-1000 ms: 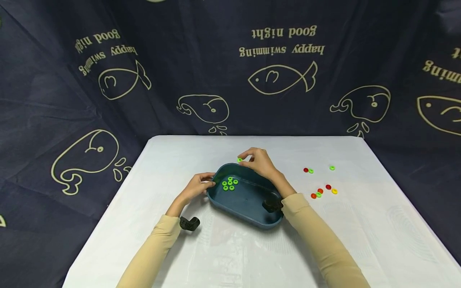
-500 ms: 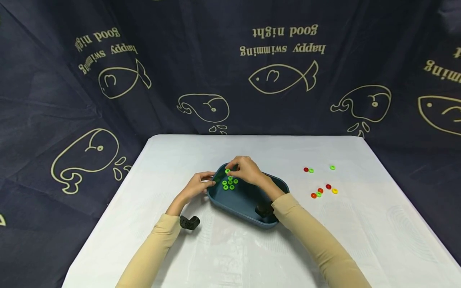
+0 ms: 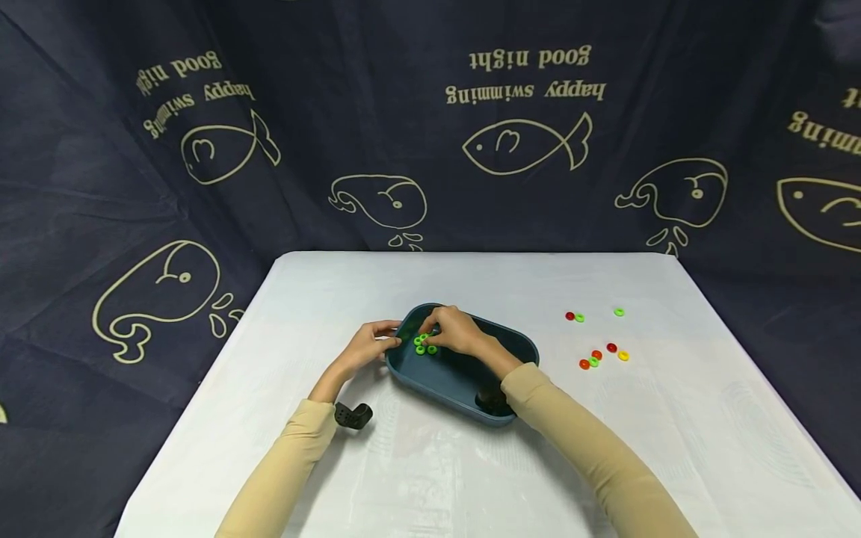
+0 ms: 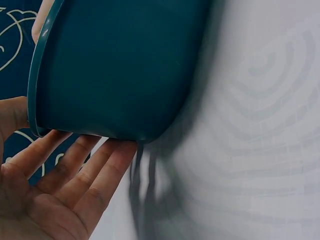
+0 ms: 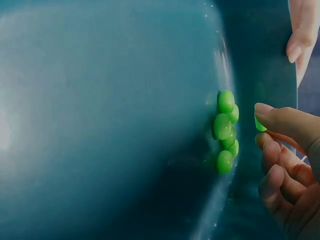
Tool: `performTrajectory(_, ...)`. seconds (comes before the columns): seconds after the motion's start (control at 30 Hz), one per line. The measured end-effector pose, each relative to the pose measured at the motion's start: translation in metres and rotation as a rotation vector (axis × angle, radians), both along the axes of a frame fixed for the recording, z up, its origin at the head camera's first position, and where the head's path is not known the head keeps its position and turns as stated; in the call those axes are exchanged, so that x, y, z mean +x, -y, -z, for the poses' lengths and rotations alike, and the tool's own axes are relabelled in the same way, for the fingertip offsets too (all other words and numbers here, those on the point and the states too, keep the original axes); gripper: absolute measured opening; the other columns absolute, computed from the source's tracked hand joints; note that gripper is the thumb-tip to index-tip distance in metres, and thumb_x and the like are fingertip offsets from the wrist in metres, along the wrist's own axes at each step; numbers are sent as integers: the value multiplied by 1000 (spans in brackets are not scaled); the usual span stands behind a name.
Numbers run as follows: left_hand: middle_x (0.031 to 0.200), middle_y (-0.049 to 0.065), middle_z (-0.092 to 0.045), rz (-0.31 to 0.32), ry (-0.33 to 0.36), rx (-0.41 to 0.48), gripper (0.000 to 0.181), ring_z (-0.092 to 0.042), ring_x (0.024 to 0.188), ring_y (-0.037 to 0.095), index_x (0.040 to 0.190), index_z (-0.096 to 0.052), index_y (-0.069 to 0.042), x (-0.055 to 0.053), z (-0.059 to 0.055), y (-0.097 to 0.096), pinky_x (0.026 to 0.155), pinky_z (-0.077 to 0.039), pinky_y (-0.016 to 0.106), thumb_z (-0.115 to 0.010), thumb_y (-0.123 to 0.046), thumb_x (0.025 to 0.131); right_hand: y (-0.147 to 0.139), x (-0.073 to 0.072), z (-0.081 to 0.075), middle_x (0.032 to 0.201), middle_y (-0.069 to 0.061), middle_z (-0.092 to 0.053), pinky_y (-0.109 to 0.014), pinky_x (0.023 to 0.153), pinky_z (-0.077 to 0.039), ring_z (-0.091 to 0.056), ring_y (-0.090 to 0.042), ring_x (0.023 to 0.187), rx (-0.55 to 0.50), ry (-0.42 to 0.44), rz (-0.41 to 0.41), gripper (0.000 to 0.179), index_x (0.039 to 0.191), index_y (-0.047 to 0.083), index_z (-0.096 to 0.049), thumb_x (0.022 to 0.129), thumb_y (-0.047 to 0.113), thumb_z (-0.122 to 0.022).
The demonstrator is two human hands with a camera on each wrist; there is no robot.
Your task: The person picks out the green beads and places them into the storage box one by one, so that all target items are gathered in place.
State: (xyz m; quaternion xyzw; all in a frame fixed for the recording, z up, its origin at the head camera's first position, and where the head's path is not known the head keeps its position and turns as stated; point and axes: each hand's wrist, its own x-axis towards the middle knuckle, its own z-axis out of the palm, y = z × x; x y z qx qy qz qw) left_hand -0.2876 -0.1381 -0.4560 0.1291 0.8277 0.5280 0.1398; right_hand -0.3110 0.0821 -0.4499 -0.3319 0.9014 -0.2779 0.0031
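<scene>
A dark blue-green, rounded oblong tray [image 3: 433, 381] lies at a slant on the white table. My left hand [image 3: 365, 346] holds its left end, thumb at the rim and fingers against the outer wall [image 4: 120, 70]. Inside the tray, near that end, several small bright green rings [image 5: 223, 126] lie clustered. My right hand [image 3: 456, 331] reaches in over them and covers part of the cluster in the head view. Between its thumb and index finger it pinches one more green ring [image 5: 260, 125], mostly hidden by the thumb.
Right of the tray lie scattered small pieces: green rings [image 3: 619, 312], dark red ones [image 3: 611, 347], orange-red ones [image 3: 584, 365] and a yellow ring [image 3: 623, 356]. A dark curtain [image 3: 303, 217] with fish drawings hangs behind the white table [image 3: 706, 448].
My right hand has carried the green ring from beyond the tray's far rim leftward and down into the tray, beside the cluster. My left hand has stayed on the tray's end.
</scene>
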Motion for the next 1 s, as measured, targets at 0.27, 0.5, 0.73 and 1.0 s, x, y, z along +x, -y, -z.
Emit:
performTrajectory(0.27, 123, 33, -53, 25, 27, 21, 46, -55, 66, 16, 135, -45, 7, 2, -10, 0, 63, -50, 40, -56, -6, 92, 3, -2, 5, 99, -3, -72, -33, 81, -53, -65, -17, 92, 54, 29, 5, 19, 99, 10, -74, 81, 17, -73)
performTrajectory(0.5, 123, 30, -55, 3, -7, -1, 45, -56, 69, 14, 136, -46, 3, 2, -4, 1, 61, -49, 33, -54, -9, 93, 3, -1, 8, 97, -2, -69, -30, 77, -53, -63, -16, 91, 69, 37, 29, 18, 99, 12, -74, 81, 16, -73)
performTrajectory(0.73, 126, 33, -52, 23, 26, 12, 47, -52, 61, 9, 136, -43, 8, 8, -14, -1, 62, -49, 34, -54, -7, 93, 2, -2, 9, 97, -3, -71, -31, 76, -53, -65, -18, 91, 43, 26, 24, 17, 98, 11, -74, 81, 15, -73)
performTrajectory(1.0, 123, 32, -54, 28, 12, 39, 47, -50, 58, 8, 135, -45, 7, 12, -18, -3, 59, -49, 31, -55, -8, 92, -2, -2, 3, 99, -4, -71, -35, 81, -51, -65, -20, 91, -12, 22, 26, 18, 99, 9, -74, 82, 15, -72)
